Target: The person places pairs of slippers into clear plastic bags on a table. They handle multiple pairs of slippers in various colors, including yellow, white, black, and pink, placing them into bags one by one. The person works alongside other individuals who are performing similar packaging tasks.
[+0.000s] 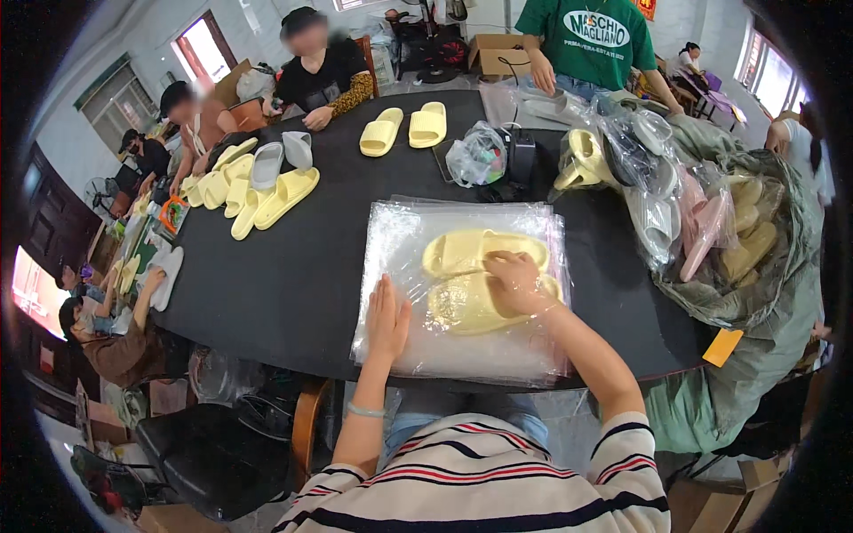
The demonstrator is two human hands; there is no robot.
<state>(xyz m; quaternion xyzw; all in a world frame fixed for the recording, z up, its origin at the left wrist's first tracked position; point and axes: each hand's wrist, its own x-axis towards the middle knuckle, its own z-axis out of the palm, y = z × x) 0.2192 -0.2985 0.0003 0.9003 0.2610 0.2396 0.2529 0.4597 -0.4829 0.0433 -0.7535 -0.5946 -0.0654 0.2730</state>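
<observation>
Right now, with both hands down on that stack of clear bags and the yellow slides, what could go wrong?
1. The stack of clear bags overhangs the table's near edge; a push could slide it off.
2. The right hand presses the yellow slides through slick film; they might shift out of line.
3. The left hand lies flat on loose plastic, so the top sheet may crease.

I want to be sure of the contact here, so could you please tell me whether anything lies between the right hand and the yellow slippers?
Yes. A clear plastic bag covers the yellow slippers, so the right hand presses them through the film. The left hand lies flat on the bag stack beside them.
</observation>
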